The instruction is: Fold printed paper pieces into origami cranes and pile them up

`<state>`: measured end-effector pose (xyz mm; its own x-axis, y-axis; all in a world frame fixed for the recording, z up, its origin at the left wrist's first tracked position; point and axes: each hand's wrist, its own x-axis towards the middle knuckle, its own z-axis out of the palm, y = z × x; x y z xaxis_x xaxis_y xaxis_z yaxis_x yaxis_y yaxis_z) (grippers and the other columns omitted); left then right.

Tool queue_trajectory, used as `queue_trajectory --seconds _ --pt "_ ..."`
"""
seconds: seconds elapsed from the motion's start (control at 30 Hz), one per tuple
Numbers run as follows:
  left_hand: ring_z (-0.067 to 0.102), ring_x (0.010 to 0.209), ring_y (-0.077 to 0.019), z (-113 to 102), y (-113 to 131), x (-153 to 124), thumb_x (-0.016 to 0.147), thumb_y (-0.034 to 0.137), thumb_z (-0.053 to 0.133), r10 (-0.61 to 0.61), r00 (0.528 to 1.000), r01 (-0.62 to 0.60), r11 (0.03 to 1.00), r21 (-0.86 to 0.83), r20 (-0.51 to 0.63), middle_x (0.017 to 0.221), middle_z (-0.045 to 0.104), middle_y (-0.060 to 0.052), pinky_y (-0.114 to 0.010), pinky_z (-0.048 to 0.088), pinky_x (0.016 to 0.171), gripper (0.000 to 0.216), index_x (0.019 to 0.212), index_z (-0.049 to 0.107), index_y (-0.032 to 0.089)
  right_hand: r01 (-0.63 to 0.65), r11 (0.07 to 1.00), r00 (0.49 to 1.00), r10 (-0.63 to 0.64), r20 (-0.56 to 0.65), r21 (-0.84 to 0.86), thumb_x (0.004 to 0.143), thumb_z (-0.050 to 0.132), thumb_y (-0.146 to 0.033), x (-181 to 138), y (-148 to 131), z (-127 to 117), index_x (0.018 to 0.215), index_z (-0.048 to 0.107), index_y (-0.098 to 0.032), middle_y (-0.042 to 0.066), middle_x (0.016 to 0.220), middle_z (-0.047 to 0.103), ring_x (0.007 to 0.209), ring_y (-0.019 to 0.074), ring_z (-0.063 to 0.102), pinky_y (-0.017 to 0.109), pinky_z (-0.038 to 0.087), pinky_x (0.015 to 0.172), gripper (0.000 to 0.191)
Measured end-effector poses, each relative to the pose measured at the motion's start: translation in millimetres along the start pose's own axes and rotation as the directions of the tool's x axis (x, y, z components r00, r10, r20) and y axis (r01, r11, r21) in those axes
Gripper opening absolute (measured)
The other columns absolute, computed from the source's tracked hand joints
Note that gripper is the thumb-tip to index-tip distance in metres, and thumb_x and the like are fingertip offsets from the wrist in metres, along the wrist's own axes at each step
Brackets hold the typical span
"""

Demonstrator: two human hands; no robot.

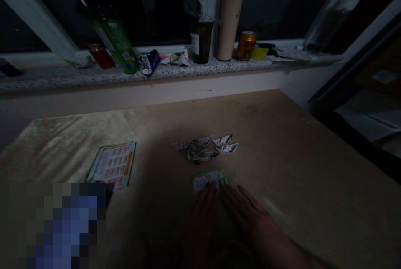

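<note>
A small printed sheet of paper [202, 180], green at its edges, lies on the brown tabletop in front of me. My left hand [200, 204] rests flat on its left part, fingers stretched out. From the right, my right hand [246, 206] lies flat with its fingertips at the sheet's right edge. Both hands cover the near part of the paper, so I cannot tell whether it is folded there. Just beyond it stand several folded paper pieces [203, 155] with pointed ends, made of similar printed paper.
A printed card [114, 164] lies at the left of the table [297, 156]. On the stone windowsill stand a green bottle [120, 45], a dark cup [202, 41] with a straw, a tall tan flask [230, 18] and an orange can [246, 46]. A pixelated patch hides the lower left.
</note>
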<state>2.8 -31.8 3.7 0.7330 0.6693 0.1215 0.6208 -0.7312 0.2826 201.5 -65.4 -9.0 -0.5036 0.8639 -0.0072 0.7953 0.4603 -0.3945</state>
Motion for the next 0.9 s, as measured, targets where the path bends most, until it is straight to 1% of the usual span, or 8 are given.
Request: queue_trajectory --seconds 0.23,0.3,0.4,0.47,0.57,0.7,0.83,0.9 --pt "0.036 0.126 -0.0276 8 2 -10 0.088 0.048 0.036 0.013 0.999 -0.011 0.999 0.035 -0.045 0.142 0.034 -0.013 -0.04 0.035 0.1 0.074 0.144 0.001 0.014 -0.002 1.0 1.0 0.002 0.009 -0.003 0.078 0.056 -0.024 -1 -2 -5 0.143 0.014 -0.017 0.006 0.147 0.02 0.134 0.0244 0.021 0.045 0.023 0.109 0.078" --pt "0.036 0.126 -0.0283 8 3 -13 0.088 0.05 0.037 0.008 0.999 -0.006 1.0 0.026 -0.047 0.142 0.034 -0.013 -0.041 0.036 0.099 0.076 0.144 0.001 0.015 0.002 1.0 1.0 -0.002 -0.009 -0.008 0.078 0.056 -0.024 -1 -1 -4 0.142 0.015 -0.016 0.007 0.146 0.022 0.133 0.0246 0.022 0.045 0.025 0.109 0.076" --pt "0.036 0.126 -0.0292 6 3 -14 0.086 0.052 0.039 0.01 0.998 -0.01 1.0 0.002 -0.055 0.142 0.034 -0.013 -0.042 0.037 0.099 0.079 0.144 0.0 0.015 0.018 0.999 0.997 -0.021 -0.072 -0.047 0.082 0.052 -0.023 0 -3 1 0.142 0.017 -0.016 0.008 0.145 0.025 0.133 0.0245 0.025 0.045 0.027 0.108 0.07" --pt "0.037 0.126 -0.0296 6 4 -14 0.086 0.049 0.039 0.013 0.999 -0.013 1.0 -0.016 -0.051 0.142 0.034 -0.013 -0.043 0.037 0.099 0.079 0.144 -0.002 0.015 0.028 0.996 0.995 -0.036 -0.098 -0.084 0.084 0.049 -0.021 4 -8 5 0.142 0.016 -0.015 0.008 0.144 0.027 0.132 0.0244 0.025 0.047 0.026 0.108 0.067" --pt "0.039 0.124 -0.0285 8 5 -16 0.087 0.039 0.038 -0.01 0.998 0.008 0.999 -0.031 -0.065 0.142 0.035 -0.013 -0.043 0.037 0.099 0.074 0.144 -0.004 0.016 0.023 0.997 0.989 -0.034 -0.143 -0.076 0.083 0.05 -0.026 10 -19 11 0.143 0.012 -0.01 0.012 0.146 0.02 0.133 0.0279 0.022 0.049 0.027 0.107 0.073" --pt "0.041 0.123 -0.0273 10 7 -17 0.087 0.029 0.036 -0.049 0.996 0.046 0.998 -0.033 -0.08 0.141 0.036 -0.01 -0.044 0.037 0.099 0.07 0.144 -0.003 0.018 0.021 1.0 0.995 -0.023 -0.102 -0.019 0.084 0.048 -0.037 16 -28 16 0.142 0.01 -0.007 0.014 0.146 0.017 0.133 0.0295 0.02 0.051 0.029 0.106 0.076" --pt "0.04 0.124 -0.0261 8 7 -19 0.086 0.026 0.036 -0.049 0.996 0.048 0.999 -0.018 -0.071 0.142 0.036 -0.01 -0.042 0.037 0.099 0.07 0.144 -0.002 0.017 -0.017 1.0 0.998 0.017 -0.058 -0.009 0.085 0.046 -0.039 15 -27 15 0.142 0.01 -0.006 0.013 0.147 0.016 0.135 0.0275 0.016 0.049 0.025 0.108 0.075" --pt "0.038 0.125 -0.0261 8 6 -22 0.085 0.025 0.037 -0.059 0.995 0.06 0.998 0.009 -0.079 0.141 0.036 -0.013 -0.041 0.036 0.1 0.071 0.144 -0.003 0.014 -0.035 0.999 0.998 0.035 -0.045 -0.01 0.086 0.046 -0.037 13 -27 15 0.142 0.011 -0.007 0.012 0.147 0.015 0.135 0.0263 0.016 0.047 0.023 0.109 0.073"
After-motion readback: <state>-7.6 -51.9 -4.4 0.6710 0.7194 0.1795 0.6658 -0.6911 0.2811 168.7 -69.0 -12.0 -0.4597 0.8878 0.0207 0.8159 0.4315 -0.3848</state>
